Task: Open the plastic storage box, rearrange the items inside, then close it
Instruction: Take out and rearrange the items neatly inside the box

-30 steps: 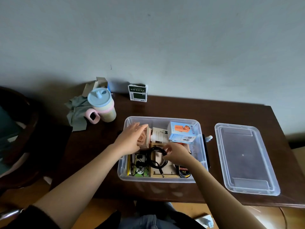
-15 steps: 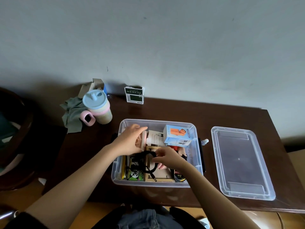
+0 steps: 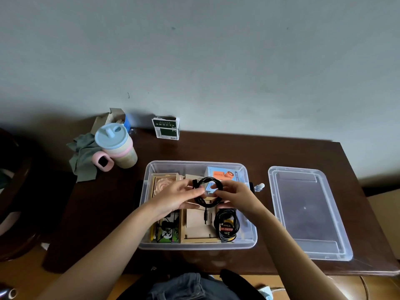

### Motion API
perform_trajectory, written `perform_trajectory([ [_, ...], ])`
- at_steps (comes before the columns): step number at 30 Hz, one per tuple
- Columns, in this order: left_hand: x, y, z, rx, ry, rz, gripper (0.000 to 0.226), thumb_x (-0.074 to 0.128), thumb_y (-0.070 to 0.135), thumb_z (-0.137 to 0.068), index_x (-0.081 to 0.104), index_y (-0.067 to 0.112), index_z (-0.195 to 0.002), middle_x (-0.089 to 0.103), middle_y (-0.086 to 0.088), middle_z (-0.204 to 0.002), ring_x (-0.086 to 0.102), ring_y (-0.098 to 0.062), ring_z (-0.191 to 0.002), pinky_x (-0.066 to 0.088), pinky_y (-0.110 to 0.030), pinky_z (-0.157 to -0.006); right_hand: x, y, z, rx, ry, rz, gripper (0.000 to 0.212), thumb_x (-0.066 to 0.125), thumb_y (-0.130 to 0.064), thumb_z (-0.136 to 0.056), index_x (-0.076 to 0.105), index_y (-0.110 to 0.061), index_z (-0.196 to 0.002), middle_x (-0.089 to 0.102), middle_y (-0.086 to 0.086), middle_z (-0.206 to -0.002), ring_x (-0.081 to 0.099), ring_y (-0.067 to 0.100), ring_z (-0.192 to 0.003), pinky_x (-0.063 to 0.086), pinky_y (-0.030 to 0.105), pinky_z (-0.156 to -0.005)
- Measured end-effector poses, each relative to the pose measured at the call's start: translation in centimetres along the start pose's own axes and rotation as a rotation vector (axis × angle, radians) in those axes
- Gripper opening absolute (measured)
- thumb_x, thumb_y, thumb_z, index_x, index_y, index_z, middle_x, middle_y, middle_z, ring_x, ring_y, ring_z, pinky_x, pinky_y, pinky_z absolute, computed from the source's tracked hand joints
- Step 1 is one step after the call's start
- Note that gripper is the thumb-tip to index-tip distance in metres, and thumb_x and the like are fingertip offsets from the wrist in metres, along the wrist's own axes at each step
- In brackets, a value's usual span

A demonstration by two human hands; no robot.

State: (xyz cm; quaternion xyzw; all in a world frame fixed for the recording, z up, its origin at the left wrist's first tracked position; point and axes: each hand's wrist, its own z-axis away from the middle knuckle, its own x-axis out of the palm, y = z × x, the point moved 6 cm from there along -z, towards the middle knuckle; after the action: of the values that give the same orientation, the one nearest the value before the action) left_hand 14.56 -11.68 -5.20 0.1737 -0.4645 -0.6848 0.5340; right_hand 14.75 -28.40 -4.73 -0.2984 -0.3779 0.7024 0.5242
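The clear plastic storage box (image 3: 251, 239) stands open on the dark wooden table. Its lid (image 3: 303, 213) lies flat to the right. Above the box's middle, my left hand (image 3: 175, 197) and my right hand (image 3: 236, 197) hold a coiled black cable (image 3: 208, 191) between them, its plug end hanging down. Inside the box I see a wooden box with a pink rose (image 3: 163, 184) at the back left, a blue and orange carton (image 3: 225, 175) at the back right, a panda card pack (image 3: 168, 233), a wooden holder (image 3: 198, 226) and a second black cable coil on a tape measure (image 3: 226, 224).
A lidded cup with a pink handle (image 3: 114, 146), a grey cloth (image 3: 83, 158) and an open carton (image 3: 112, 120) sit at the table's back left. A small green box (image 3: 166, 128) stands by the wall. A small white bottle (image 3: 259, 187) lies between box and lid.
My right hand has lifted the coiled black cable out of the box. My left hand left the rose box and came over to hold the coil too.
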Motion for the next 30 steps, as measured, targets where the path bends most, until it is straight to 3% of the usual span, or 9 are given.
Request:
perform_trajectory([
  [4, 0.0, -1.1, -0.7, -0.045, 0.158, -0.11, 0.006, 0.062, 0.012, -0.09, 0.063, 0.014, -0.096, 0.074, -0.011, -0.09, 0.072, -0.027, -0.086, 0.059, -0.035, -0.077, 0.2, 0.2, 0.2, -0.032, -0.061, -0.077, 0.015, 0.058, -0.006, -0.091, 0.066, -0.015, -0.099, 0.072, 0.005, -0.09, 0.071, 0.016, -0.084, 0.058, 0.023, -0.07],
  [6, -0.4, -1.1, -0.9, -0.039, 0.26, -0.093, 0.013, 0.051, 0.006, -0.095, 0.062, 0.012, -0.098, 0.074, -0.008, -0.078, 0.072, -0.022, -0.08, 0.059, -0.034, -0.071, -0.3, 0.4, 0.0, -0.01, -0.058, -0.04, 0.013, 0.055, -0.011, -0.094, 0.066, -0.015, -0.099, 0.071, 0.005, -0.089, 0.07, 0.013, -0.08, 0.058, 0.024, -0.07],
  [8, -1.2, -1.0, -0.7, -0.041, 0.357, -0.094, 0.018, 0.046, 0.003, -0.095, 0.062, 0.011, -0.097, 0.072, -0.004, -0.068, 0.072, -0.015, -0.072, 0.055, -0.026, -0.058, -1.4, 1.0, -0.4, 0.016, 0.005, 0.206, 0.014, 0.052, -0.014, -0.096, 0.066, -0.017, -0.099, 0.069, 0.005, -0.092, 0.068, 0.012, -0.078, 0.059, 0.027, -0.073],
  [11, -2.3, -1.1, -0.3, -0.033, 0.422, -0.098, 0.017, 0.048, 0.004, -0.093, 0.063, 0.011, -0.094, 0.07, -0.003, -0.062, 0.071, -0.018, -0.072, 0.054, -0.028, -0.063, -2.0, 2.1, -0.8, 0.044, 0.008, 0.685, 0.017, 0.055, -0.015, -0.093, 0.065, -0.015, -0.106, 0.066, 0.003, -0.103, 0.064, 0.014, -0.081, 0.057, 0.025, -0.075],
  [15, -2.7, -0.9, 0.4, 0.021, 0.386, -0.15, 0.014, 0.049, 0.004, -0.094, 0.062, 0.009, -0.093, 0.068, -0.002, -0.058, 0.069, -0.01, -0.062, 0.046, -0.013, -0.047, -1.3, 3.0, -0.9, 0.047, -0.031, 0.903, 0.025, 0.058, -0.019, -0.089, 0.063, -0.017, -0.114, 0.065, 0.0, -0.115, 0.061, 0.013, -0.09, 0.054, 0.026, -0.081],
  [19, -2.5, -0.8, 0.9, 0.033, 0.218, -0.508, 0.016, 0.047, 0.003, -0.096, 0.062, 0.007, -0.098, 0.07, -0.011, -0.074, 0.066, 0.003, -0.066, 0.047, -0.007, -0.063, -1.0, 2.8, -1.2, 0.053, -0.02, 0.963, 0.024, 0.054, -0.017, -0.09, 0.065, -0.014, -0.112, 0.065, 0.001, -0.114, 0.062, 0.018, -0.098, 0.054, 0.03, -0.085],
  [23, -3.8, -2.1, 2.0, -0.096, 0.137, -0.757, 0.02, 0.045, 0.006, -0.096, 0.059, 0.018, -0.104, 0.067, -0.002, -0.073, 0.067, -0.009, -0.065, 0.055, -0.021, -0.068, -2.2, 1.1, -1.2, 0.011, 0.225, 1.062, 0.02, 0.05, -0.019, -0.09, 0.067, -0.011, -0.099, 0.069, 0.004, -0.099, 0.065, 0.018, -0.083, 0.056, 0.031, -0.07],
  [26, -4.7, -2.5, 2.5, -0.164, 0.127, -0.988, 0.017, 0.047, 0.01, -0.093, 0.062, 0.017, -0.093, 0.065, 0.0, -0.078, 0.066, -0.011, -0.07, 0.052, -0.025, -0.065, -3.4, -0.9, -0.9, -0.101, 0.473, 1.048, 0.02, 0.058, -0.019, -0.087, 0.058, -0.013, -0.106, 0.059, 0.003, -0.109, 0.058, 0.018, -0.086, 0.044, 0.023, -0.059],
  [30, -4.7, -2.1, 2.4, -0.158, 0.137, -1.19, 0.013, 0.056, 0.022, -0.089, 0.066, 0.023, -0.097, 0.066, 0.005, -0.093, 0.063, -0.012, -0.086, 0.051, -0.028, -0.072, -3.2, -1.1, -2.5, -0.12, 0.362, 1.125, 0.043, 0.065, -0.018, -0.082, 0.052, -0.019, -0.124, 0.051, -0.001, -0.125, 0.048, 0.017, -0.109, 0.043, 0.023, -0.073],
])
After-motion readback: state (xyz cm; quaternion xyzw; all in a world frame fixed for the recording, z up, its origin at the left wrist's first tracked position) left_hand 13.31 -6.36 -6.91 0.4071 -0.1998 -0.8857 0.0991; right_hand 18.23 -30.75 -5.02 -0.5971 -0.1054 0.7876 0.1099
